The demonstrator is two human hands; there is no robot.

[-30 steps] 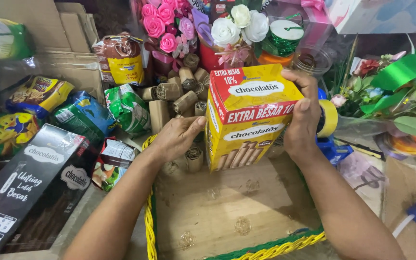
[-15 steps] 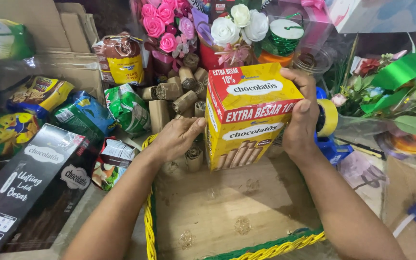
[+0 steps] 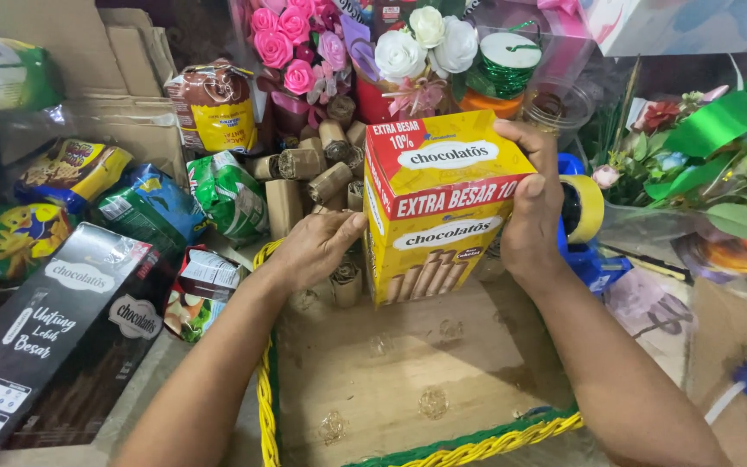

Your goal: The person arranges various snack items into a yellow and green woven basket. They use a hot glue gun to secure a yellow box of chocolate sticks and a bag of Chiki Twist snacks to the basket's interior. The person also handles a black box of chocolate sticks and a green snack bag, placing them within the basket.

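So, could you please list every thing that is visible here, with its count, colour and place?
wafer box: one, yellow and red, upright at the back of the tray, held between both hands
tray: one, brown floor with yellow and green woven rim, centre
paper rolls: several, brown, behind the tray
snack bags: several, mixed colours, left
dark box: one, black, lower left
small carton: one, red and white, left of the tray
paper flowers: a bunch, pink and white, top centre
tape roll: one, yellow, right of the box
green leaves: several, right
left hand: on the box's left side
right hand: gripping the box's right edge
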